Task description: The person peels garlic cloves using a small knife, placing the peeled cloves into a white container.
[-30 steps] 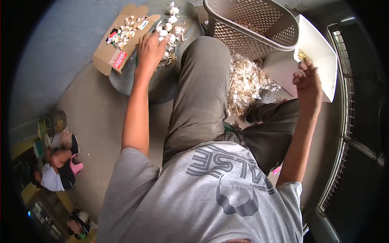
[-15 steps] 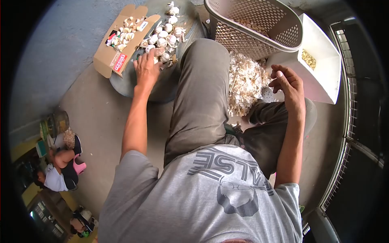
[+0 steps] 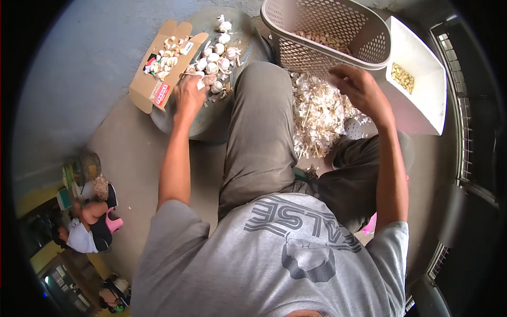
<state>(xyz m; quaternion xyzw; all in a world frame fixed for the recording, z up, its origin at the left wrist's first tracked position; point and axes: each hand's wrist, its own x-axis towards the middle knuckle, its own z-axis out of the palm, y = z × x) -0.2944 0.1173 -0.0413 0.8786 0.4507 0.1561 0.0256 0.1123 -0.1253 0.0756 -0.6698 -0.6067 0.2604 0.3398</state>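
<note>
"Left hand (image 3: 189, 96) first: how does it sit?"

"Fingers curled and partly open, at the near edge of the garlic bulbs (image 3: 212, 68) on the round table (image 3: 210, 124). Something pale shows by the fingertips, but I can't tell whether it's gripped."

"And the right?"

"Right hand (image 3: 365, 92) is raised near the basket (image 3: 311, 59), above the heap of skins (image 3: 318, 116), fingers bent. It's blurred, and I can't see whether it has hold of anything."

"Looks like picking a bulb out of the group. How would you do it well?"

"Come in from the outer edge, thumb on one side and fingers on the other, and take just one. The others lie close and would probably roll if nudged. Hold the round body, since the dry skin may flake away under a hard pinch."

"What about the box (image 3: 145, 94)?"

"It's just beside the table's bulbs, with loose cloves (image 3: 169, 59) on it. I'd lift clear of its edge, so the wrist doesn't knock it and spill them."
</note>
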